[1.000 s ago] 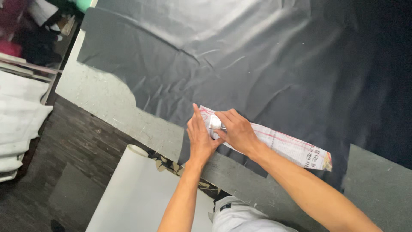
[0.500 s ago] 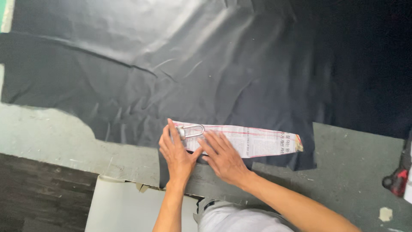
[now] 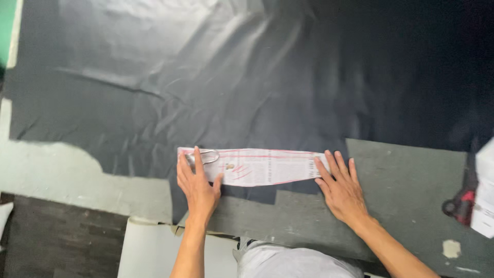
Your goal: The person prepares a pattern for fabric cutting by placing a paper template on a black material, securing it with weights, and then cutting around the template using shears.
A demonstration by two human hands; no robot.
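Note:
A long strip of printed paper with red lines (image 3: 262, 166) lies flat on black fabric (image 3: 247, 87) near the table's front edge. My left hand (image 3: 196, 184) presses its left end, fingers spread, beside a metal clip (image 3: 204, 156) that rests on the strip. At the strip's right end my right hand (image 3: 341, 188) lies flat, its fingertips on the paper's edge and the palm on the grey table (image 3: 411, 201). Neither hand grips anything.
The black fabric covers most of the grey table and is wrinkled. Scissors with red handles (image 3: 460, 202) lie at the right edge beside a white object (image 3: 483, 195). A white roll or board (image 3: 146, 252) stands below the table's front edge over dark flooring.
My right hand has slid from next to the left hand out to the strip's right end. The left hand stays on the left end. The view has shifted.

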